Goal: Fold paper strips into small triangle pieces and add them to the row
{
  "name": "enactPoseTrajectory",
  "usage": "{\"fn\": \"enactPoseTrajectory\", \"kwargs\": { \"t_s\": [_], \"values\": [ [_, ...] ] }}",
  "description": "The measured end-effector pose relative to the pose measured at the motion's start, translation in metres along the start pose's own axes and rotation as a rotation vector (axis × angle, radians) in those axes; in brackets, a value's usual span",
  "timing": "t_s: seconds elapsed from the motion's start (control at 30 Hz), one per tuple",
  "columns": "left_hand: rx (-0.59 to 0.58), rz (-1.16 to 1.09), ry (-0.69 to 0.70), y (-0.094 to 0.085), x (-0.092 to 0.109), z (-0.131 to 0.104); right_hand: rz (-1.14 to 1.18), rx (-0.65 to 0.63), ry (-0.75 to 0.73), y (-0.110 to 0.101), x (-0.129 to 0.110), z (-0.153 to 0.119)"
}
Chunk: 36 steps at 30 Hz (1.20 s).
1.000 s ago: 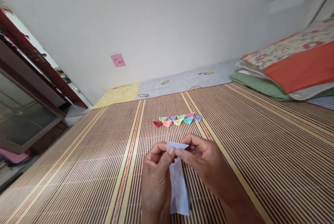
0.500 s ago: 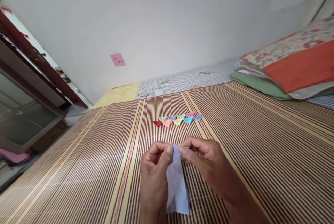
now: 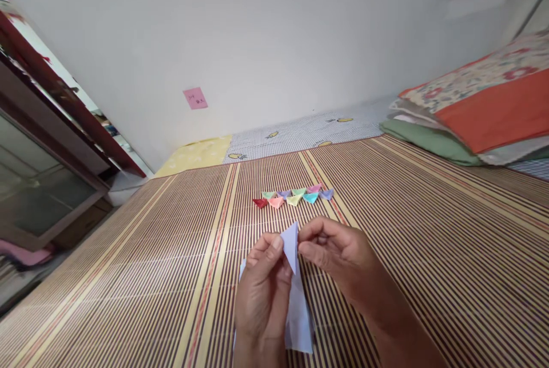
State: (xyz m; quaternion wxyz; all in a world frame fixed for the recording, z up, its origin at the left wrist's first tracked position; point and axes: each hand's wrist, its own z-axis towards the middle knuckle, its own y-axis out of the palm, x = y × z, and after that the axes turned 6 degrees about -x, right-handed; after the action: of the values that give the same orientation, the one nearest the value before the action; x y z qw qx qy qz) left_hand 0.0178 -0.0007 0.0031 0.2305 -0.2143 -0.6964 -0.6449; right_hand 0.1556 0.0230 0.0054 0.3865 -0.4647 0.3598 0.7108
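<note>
My left hand (image 3: 263, 282) pinches a small lavender paper triangle (image 3: 290, 247) between thumb and fingers, its point upward. My right hand (image 3: 334, 248) is just right of the triangle's edge, fingers curled and thumb a little apart from them; I cannot tell whether the tips touch the paper. Beneath my left hand, pale blue paper (image 3: 299, 316) lies on the striped mat, partly hidden. Farther out, several small folded paper pieces stand in two rows, among them a red one (image 3: 259, 203), a yellow one (image 3: 294, 200) and a turquoise one (image 3: 311, 198).
The striped woven mat (image 3: 171, 276) spreads under everything. Folded bedding (image 3: 493, 105) is stacked at the right by the wall. A pink note (image 3: 195, 98) sticks to the white wall. A glass-panelled cabinet (image 3: 38, 179) stands at the left.
The lavender paper at my fingertips, pinched by both hands before, now shows as a triangle turned upright in my left hand. My right fingers have shifted to its right side.
</note>
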Motion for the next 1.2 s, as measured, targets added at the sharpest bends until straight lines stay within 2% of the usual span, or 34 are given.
{"fn": "enactPoseTrajectory", "kwargs": {
  "t_s": [0.23,0.43,0.57,0.73,0.9,1.03,1.2],
  "values": [
    [0.033,-0.085,-0.055,0.004,-0.002,0.000,-0.026,-0.010,-0.036,-0.001,-0.001,0.000],
    [0.080,-0.103,-0.072,0.001,-0.003,0.001,-0.083,-0.008,-0.054,0.000,-0.005,-0.001],
    [0.022,-0.015,-0.061,-0.001,-0.002,0.000,-0.156,0.026,-0.100,0.003,-0.006,-0.002],
    [-0.124,0.240,0.074,0.003,-0.004,-0.005,-0.284,0.064,-0.210,0.005,-0.005,0.000],
    [-0.070,0.319,0.085,0.005,-0.010,-0.006,-0.426,0.117,-0.345,0.006,-0.003,0.001],
    [-0.101,0.345,0.046,0.008,-0.010,-0.007,-0.587,0.199,-0.421,0.009,0.002,0.002],
    [-0.058,0.302,0.042,0.008,-0.001,-0.006,-0.666,0.131,-0.473,0.010,0.003,0.004]
  ]
}}
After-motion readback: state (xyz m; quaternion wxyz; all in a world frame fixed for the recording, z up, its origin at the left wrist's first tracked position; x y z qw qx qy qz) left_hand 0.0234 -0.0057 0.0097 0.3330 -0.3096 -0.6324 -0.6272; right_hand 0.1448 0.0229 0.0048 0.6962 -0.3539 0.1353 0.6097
